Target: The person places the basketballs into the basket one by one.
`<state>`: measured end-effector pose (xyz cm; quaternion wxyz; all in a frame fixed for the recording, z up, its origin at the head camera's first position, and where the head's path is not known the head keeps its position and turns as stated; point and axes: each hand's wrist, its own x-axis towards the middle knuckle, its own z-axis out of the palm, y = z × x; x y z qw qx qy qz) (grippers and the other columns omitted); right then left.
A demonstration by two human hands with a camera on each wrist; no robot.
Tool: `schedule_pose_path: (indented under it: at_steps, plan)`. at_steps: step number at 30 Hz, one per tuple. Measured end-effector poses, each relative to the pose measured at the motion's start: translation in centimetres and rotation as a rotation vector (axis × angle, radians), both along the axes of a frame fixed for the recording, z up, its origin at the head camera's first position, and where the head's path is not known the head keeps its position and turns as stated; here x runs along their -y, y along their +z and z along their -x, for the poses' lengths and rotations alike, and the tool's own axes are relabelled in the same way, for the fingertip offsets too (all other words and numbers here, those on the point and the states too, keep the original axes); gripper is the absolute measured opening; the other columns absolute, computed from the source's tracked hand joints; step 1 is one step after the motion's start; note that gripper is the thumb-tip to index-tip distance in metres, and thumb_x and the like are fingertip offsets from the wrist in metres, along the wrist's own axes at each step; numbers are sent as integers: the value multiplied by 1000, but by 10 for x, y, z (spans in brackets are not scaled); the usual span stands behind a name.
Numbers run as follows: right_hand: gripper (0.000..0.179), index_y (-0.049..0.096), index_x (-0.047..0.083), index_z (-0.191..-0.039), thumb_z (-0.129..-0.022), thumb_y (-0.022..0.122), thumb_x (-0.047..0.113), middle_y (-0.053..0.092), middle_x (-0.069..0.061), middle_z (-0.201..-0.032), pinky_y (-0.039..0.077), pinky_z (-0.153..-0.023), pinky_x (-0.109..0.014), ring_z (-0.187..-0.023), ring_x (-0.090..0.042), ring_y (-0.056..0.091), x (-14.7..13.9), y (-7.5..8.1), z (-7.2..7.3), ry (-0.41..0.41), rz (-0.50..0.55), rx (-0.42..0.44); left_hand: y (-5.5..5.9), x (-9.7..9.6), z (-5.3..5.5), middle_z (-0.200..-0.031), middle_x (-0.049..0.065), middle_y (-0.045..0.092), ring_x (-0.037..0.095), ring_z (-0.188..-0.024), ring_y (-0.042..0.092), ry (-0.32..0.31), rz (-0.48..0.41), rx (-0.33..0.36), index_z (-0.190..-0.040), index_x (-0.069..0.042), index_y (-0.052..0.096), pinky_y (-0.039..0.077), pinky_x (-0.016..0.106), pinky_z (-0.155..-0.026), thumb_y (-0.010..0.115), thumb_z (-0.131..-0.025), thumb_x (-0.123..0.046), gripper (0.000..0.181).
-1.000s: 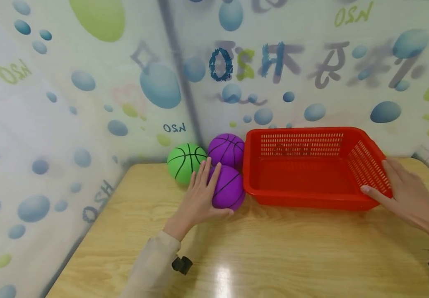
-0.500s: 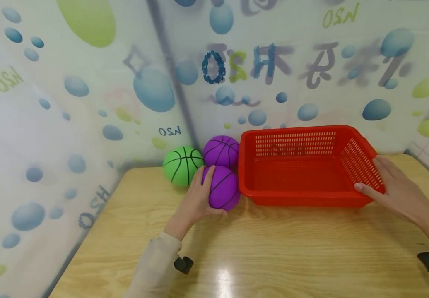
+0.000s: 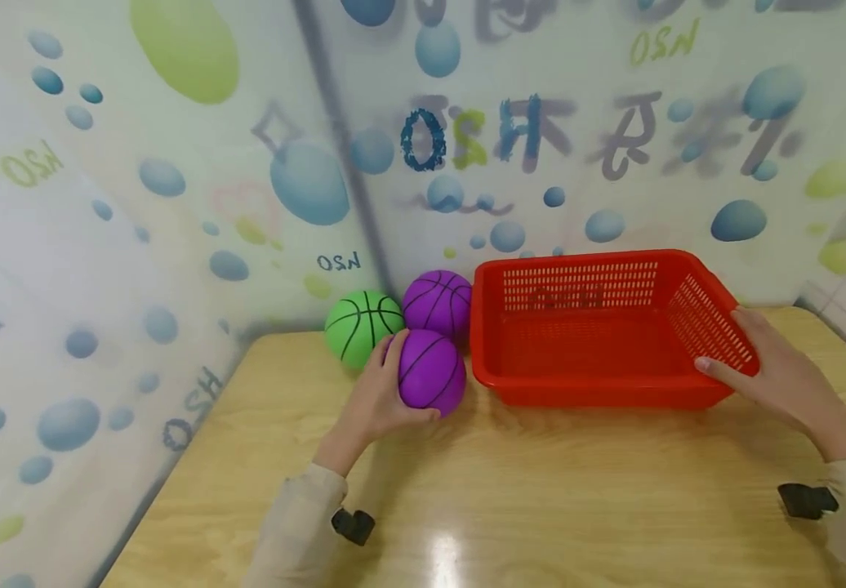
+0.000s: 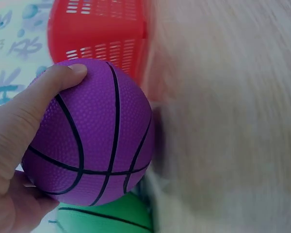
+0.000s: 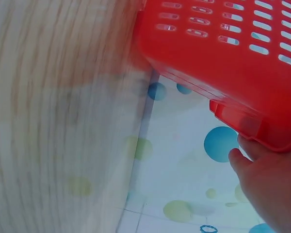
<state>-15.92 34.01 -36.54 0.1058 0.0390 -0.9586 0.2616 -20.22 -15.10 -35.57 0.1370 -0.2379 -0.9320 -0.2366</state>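
My left hand (image 3: 375,400) grips a small purple basketball (image 3: 434,371), fingers on its far left side and thumb along its near side. In the left wrist view the thumb (image 4: 70,77) lies on the ball's pebbled, black-lined surface. Just behind it sit a second purple basketball (image 3: 436,300) and a green basketball (image 3: 357,327). To the right stands a red plastic basket (image 3: 614,394) with slotted walls, nothing inside it. My right hand (image 3: 783,376) holds its right rim, thumb over the front corner; in the right wrist view the fingers (image 5: 250,148) reach under the rim.
The wooden table (image 3: 540,490) reaches back to a wall sheet (image 3: 592,106) printed with blue and green bubbles and lettering. A second sheet side (image 3: 100,286) runs along the table's left edge. Black wrist cameras (image 3: 353,527) sit at both cuffs.
My left fingers have closed round the front purple ball, and it has shifted slightly left, away from the basket. The right hand stays on the basket rim. The head view has shifted a little.
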Motion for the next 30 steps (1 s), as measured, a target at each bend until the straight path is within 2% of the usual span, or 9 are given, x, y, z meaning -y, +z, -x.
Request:
schedule_pose_path:
  at_steps: [3,8,11,15,18,22,27,30]
  plan:
    - [87,9,-2,-147,-89,58,39,21,-34,-140,37,-71,-66,-103,-51,36,-2,-1,-1,-4,4,1,6,2,-3,-137,20,32,35,-113,48,3,-39,8,-144,-10,24,45,47,-87,87,-53,-45,116]
    - [77,11,-5,-146,-91,53,28,18,-33,-144,33,-76,-69,-107,-52,34,-5,4,2,25,9,-39,27,2,-5,-136,20,33,36,-111,48,5,-93,-33,-143,-10,25,47,48,-85,86,-54,-46,113]
    - [73,11,-6,-145,-92,51,22,15,-32,-146,29,-81,-70,-115,-54,30,-8,5,3,40,20,-61,38,-3,-7,-135,18,34,32,-113,46,-7,-123,-70,-143,-11,25,47,47,-85,84,-56,-48,112]
    - [70,11,-5,-146,-92,48,19,11,-31,-147,21,-91,-70,-126,-54,19,-9,-1,0,64,65,-48,52,-13,-15,-137,15,35,30,-117,43,-14,-158,-127,-145,-14,24,46,46,-85,83,-57,-50,112]
    - [67,11,-4,-146,-92,45,17,10,-30,-148,15,-98,-67,-129,-52,16,-8,-5,-2,76,90,-48,64,-26,-18,-137,12,36,27,-118,42,-26,-197,-151,-145,-17,24,47,44,-84,83,-57,-51,111]
    - [65,13,-5,-146,-91,43,13,12,-31,-148,12,-102,-63,-130,-51,16,-8,-6,-1,74,71,-76,74,-53,-15,-137,9,36,24,-118,41,-66,-237,-125,-145,-18,22,48,40,-84,83,-58,-51,111]
    - [64,14,-7,-145,-90,42,10,14,-32,-147,13,-103,-62,-129,-51,18,-7,-3,0,57,39,-101,71,-91,-5,-141,12,32,28,-122,38,-123,-234,-82,-146,-19,19,46,42,-88,83,-58,-51,113]
    - [64,15,-8,-144,-89,43,9,14,-32,-146,13,-103,-61,-130,-51,17,-7,-2,1,62,43,-114,69,-112,3,-140,12,32,28,-121,39,-136,-226,-44,-147,-20,17,46,43,-88,82,-59,-52,114]
